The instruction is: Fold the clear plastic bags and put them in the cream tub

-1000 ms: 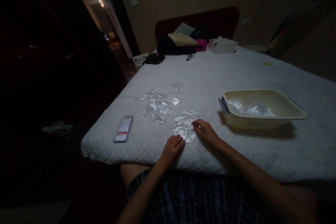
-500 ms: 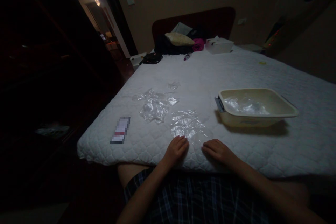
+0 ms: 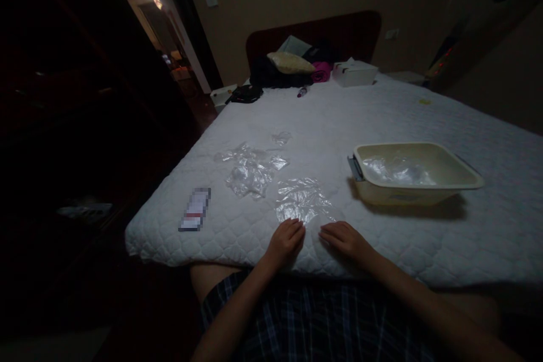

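A clear plastic bag [image 3: 302,195] lies spread and wrinkled on the white quilted bed cover, its near part running between my two hands. My left hand [image 3: 287,239] is at the bag's near left side, fingers bent down and closed on the plastic. Across from it, my right hand [image 3: 345,239] has its fingers pressed together on the near right part of the bag. The thumbs are mostly hidden. Just beyond and to the left lies a crumpled heap of clear plastic bags [image 3: 249,175], with a smaller clear piece [image 3: 281,137] behind it.
A cream plastic basin [image 3: 418,195] with grey handles holds clear plastic at the right. A blurred-out phone-like object [image 3: 195,209] lies left. Toward the headboard [image 3: 360,28] are a pillow [image 3: 291,62], dark and pink cloth, a white box [image 3: 355,74] and a black bag [image 3: 246,94].
My right hand has moved a little to the left, closer to my left hand, at the bag's near part. My left hand has hardly moved.
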{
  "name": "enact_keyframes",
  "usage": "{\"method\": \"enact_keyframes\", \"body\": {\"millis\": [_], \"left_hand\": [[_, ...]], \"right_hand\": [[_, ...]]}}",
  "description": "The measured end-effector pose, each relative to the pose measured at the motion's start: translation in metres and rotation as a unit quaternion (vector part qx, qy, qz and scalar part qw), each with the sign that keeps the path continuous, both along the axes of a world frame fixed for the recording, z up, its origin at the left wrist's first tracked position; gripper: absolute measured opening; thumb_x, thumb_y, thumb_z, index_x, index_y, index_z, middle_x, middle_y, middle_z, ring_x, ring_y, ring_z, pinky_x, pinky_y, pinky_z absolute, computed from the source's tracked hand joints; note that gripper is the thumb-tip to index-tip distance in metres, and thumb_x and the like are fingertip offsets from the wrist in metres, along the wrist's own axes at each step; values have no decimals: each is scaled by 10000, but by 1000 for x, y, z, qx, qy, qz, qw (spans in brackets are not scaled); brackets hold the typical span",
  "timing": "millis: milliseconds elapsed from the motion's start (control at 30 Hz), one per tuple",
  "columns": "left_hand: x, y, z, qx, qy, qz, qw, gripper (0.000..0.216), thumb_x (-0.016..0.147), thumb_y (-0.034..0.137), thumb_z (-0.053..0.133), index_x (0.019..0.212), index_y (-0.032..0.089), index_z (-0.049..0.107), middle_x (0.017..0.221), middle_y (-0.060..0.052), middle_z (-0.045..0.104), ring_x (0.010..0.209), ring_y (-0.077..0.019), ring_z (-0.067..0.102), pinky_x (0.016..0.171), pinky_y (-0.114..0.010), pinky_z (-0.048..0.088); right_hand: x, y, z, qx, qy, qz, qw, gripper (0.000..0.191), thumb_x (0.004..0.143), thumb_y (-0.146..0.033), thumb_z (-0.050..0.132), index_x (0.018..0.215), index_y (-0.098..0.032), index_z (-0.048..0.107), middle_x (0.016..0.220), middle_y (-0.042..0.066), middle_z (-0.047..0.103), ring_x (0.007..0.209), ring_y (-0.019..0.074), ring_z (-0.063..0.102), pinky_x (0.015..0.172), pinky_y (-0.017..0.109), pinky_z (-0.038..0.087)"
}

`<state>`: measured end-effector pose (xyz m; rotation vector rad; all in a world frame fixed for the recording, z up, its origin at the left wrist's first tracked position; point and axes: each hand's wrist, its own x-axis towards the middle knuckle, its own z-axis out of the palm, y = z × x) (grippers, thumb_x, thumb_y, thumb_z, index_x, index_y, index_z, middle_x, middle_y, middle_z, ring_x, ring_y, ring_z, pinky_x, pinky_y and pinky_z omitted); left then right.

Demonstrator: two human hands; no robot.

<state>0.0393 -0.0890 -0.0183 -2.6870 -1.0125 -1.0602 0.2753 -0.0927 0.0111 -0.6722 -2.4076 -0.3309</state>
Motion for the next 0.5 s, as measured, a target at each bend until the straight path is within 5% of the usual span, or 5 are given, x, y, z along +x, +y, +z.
{"method": "enact_keyframes", "body": {"millis": [300, 500], "left_hand": [[0, 0, -1, -1, 0, -3, 1000, 295, 807, 142, 495, 1100, 155, 533, 1075, -101, 609, 1073, -218, 520, 913, -426, 447], [1, 0, 0, -7, 7, -1, 1000, 298, 811, 146, 488, 1105, 164, 532, 1073, -102, 605, 1071, -223, 519, 907, -441, 447]], "right_hand": [[-2, 6, -4, 14, 11, -10, 1000, 206, 831, -129, 488, 1016, -166, 569, 943, 105, 636, 880, 187, 569, 723, 336, 469], [-4, 0, 3, -61, 9, -11, 998, 278, 800, -149, 477, 1067, -150, 556, 990, 131, 613, 914, 211, 551, 771, 384, 449]]}}
